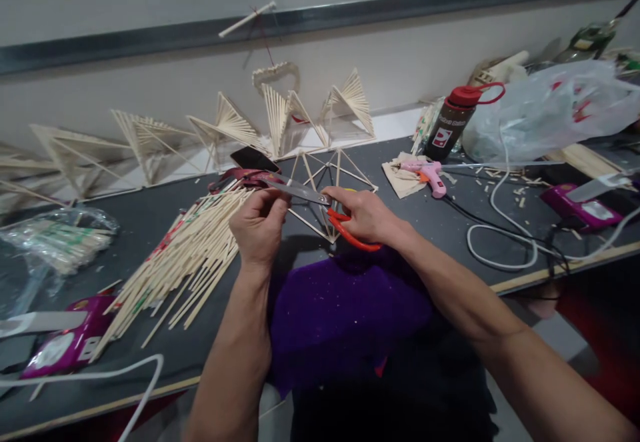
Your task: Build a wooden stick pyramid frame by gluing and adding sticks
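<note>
My right hand (367,214) is closed around the orange-red handles of a pair of scissors (306,193), whose blades point left. Beside the blades, my left hand (259,225) has its thumb and fingers pinched together; what lies between them is too small to make out. Under and behind my hands stands an open frame of thin wooden sticks (338,170) on the dark table. A large pile of loose wooden sticks (187,255) is spread just left of my left hand. A dark phone-like slab (254,159) and a dark red strap (240,179) lie behind that hand.
Fanned stick structures (235,125) line the wall. At right are a pink glue gun (430,174), a dark bottle (450,122) with red lid, a plastic bag (555,105), white cable (500,265) and a purple device (580,207). Bagged sticks (67,242) and another purple device (70,339) lie left.
</note>
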### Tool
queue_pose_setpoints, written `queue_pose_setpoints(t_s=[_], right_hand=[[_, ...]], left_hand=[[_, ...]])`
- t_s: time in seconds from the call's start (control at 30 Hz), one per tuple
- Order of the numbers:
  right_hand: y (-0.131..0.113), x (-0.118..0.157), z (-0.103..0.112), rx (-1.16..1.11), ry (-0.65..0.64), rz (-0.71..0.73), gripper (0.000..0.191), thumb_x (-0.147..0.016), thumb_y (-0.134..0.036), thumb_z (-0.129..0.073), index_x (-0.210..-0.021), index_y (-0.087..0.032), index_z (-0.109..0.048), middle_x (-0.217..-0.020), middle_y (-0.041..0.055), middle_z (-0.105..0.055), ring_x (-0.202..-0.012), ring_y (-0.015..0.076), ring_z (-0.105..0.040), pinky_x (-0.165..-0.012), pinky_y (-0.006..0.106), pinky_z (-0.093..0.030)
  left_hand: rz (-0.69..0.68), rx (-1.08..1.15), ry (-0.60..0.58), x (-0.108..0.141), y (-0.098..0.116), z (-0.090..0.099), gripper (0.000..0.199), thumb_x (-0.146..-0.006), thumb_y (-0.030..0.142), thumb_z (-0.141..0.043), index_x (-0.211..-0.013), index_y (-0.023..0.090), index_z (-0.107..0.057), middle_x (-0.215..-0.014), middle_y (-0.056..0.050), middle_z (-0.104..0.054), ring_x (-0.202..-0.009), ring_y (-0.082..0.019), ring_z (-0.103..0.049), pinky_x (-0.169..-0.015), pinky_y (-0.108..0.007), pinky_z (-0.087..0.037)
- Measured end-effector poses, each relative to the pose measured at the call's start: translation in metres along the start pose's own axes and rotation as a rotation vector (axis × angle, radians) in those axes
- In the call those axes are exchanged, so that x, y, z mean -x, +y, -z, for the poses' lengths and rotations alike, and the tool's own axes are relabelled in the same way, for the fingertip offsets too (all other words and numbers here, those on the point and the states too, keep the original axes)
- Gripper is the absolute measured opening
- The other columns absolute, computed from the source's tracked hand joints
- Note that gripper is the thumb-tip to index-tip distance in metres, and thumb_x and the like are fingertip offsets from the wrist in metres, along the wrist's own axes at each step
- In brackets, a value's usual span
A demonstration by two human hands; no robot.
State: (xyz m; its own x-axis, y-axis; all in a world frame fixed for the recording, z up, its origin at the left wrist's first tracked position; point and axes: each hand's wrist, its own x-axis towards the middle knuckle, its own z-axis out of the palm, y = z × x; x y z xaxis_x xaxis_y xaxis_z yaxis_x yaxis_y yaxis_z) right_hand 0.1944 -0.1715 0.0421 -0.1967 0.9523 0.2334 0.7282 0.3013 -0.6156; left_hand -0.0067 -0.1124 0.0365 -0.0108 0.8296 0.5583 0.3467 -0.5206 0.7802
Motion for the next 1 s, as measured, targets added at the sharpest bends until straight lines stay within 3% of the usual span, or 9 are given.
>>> queue_pose_setpoints(t_s=[0.2,0.57,0.83,1.0], right_hand=[[0.0,0.004,0.0,0.062,0.024,0.034,0.042,-0.089,-0.033,-0.056,-0.129,-0.022,-0.059,-0.075,-0.0014,-0.061,-0.064,0.0126,-0.045,-0.064,0.027,-0.033],[-0.002,0.005,0.006,0.055,-0.045,0.019,0.049,-0.089,-0.032,-0.056,-0.138,-0.025,-0.054,-0.083,0.0001,-0.066,-0.068,0.0139,-0.051,-0.067,0.028,-0.037],[-0.006,0.003,0.005,-0.036,-0.061,0.025,0.037,-0.089,-0.03,-0.055,-0.125,-0.022,-0.059,-0.078,-0.0017,-0.061,-0.065,0.0122,-0.046,-0.065,0.026,-0.035],[-0.005,0.001,0.004,-0.006,-0.051,0.014,0.038,-0.09,-0.033,-0.054,-0.127,-0.024,-0.057,-0.091,0.002,-0.069,-0.072,0.0139,-0.053,-0.068,0.027,-0.038]], left_hand=[[-0.125,-0.113,0.022,0.004,-0.002,0.001,0.012,-0.082,0.03,-0.066,-0.078,0.02,-0.071,-0.063,0.003,-0.066,-0.058,-0.011,-0.057,-0.061,-0.022,-0.043],[-0.281,-0.285,-0.023,0.009,0.01,0.003,0.03,-0.094,0.033,-0.056,-0.07,0.018,-0.067,-0.054,0.002,-0.054,-0.052,-0.01,-0.048,-0.058,-0.024,-0.036],[-0.316,-0.298,0.005,0.009,0.007,0.001,0.031,-0.093,0.029,-0.057,-0.065,0.018,-0.064,-0.054,0.002,-0.054,-0.051,-0.01,-0.048,-0.057,-0.024,-0.034],[-0.313,-0.301,0.04,0.005,0.002,0.0,0.027,-0.091,0.029,-0.059,-0.067,0.017,-0.067,-0.053,0.002,-0.059,-0.051,-0.01,-0.051,-0.057,-0.024,-0.036]])
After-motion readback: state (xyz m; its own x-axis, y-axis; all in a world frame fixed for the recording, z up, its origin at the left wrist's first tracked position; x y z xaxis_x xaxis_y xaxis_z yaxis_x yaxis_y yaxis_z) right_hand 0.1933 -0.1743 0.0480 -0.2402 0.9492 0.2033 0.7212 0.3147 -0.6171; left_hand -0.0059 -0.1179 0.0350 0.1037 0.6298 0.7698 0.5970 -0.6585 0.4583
